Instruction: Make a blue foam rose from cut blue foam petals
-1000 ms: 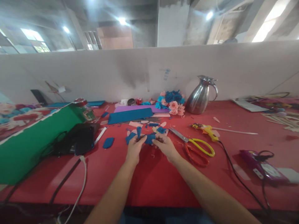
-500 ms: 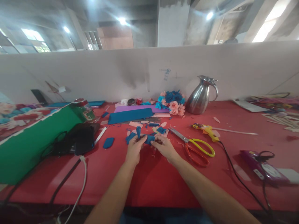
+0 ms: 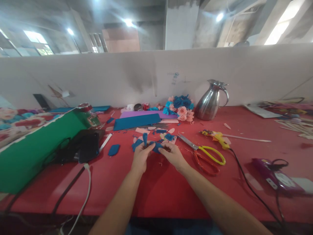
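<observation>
Between my two hands is a small blue crepe-paper petal (image 3: 157, 148). My left hand (image 3: 141, 156) pinches its left side with thumb and finger, and a rolled blue paper piece (image 3: 145, 139) stands up from the same hand. My right hand (image 3: 174, 156) is closed on the petal's right edge. Just beyond the fingers lie blue and pink paper scraps and a small blue paper flower (image 3: 169, 136). Left of my hands, a stack of blue cut petals (image 3: 113, 149) rests on the red table (image 3: 171, 192).
Scissors (image 3: 199, 148) with yellow and red handles lie to the right, beside a yellow glue gun (image 3: 221, 140). A steel jug (image 3: 209, 101) and a paper bouquet (image 3: 181, 107) stand at the back. A green board (image 3: 41, 150) and a black phone (image 3: 89, 147) are on the left.
The blue petal between my fingers has changed shape, its top edge now looking more pointed. My right hand has shifted very slightly; the left stays in place.
</observation>
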The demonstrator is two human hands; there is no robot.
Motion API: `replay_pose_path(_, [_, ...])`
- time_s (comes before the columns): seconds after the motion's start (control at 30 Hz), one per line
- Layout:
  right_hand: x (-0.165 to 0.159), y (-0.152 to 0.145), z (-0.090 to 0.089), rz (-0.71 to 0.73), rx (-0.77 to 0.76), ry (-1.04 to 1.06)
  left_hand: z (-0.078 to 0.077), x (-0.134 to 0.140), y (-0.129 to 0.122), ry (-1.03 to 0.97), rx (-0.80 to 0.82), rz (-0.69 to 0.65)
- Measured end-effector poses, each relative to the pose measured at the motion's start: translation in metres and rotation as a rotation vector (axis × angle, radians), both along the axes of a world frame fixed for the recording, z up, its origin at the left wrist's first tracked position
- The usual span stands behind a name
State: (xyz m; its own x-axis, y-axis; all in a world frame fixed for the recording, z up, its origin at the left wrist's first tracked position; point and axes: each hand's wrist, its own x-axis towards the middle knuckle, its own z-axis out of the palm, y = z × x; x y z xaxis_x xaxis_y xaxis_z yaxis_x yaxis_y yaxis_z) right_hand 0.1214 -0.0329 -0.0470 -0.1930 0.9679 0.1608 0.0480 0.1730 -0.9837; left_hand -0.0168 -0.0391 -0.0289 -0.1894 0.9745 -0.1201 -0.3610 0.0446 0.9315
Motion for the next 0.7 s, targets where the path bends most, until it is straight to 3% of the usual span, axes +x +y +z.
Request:
replay_pose_path(0.17, [-0.0012, 0.0015, -0.0056, 0.063, -0.052, 0.004, 0.0008, 0.0002, -0.0007, 0.03, -0.011, 0.006])
replay_pose_path(0.4, [0.0009, 0.0001, 0.0017, 0.012, -0.114, 0.051, 0.0039, 0.0012, -0.0036, 0.007, 0.003, -0.06])
replay_pose_path(0.7, [-0.0008, 0.0019, -0.0003, 0.028, -0.038, -0.02, -0.0039, -0.0018, 0.0018, 0.026, -0.011, 0.024])
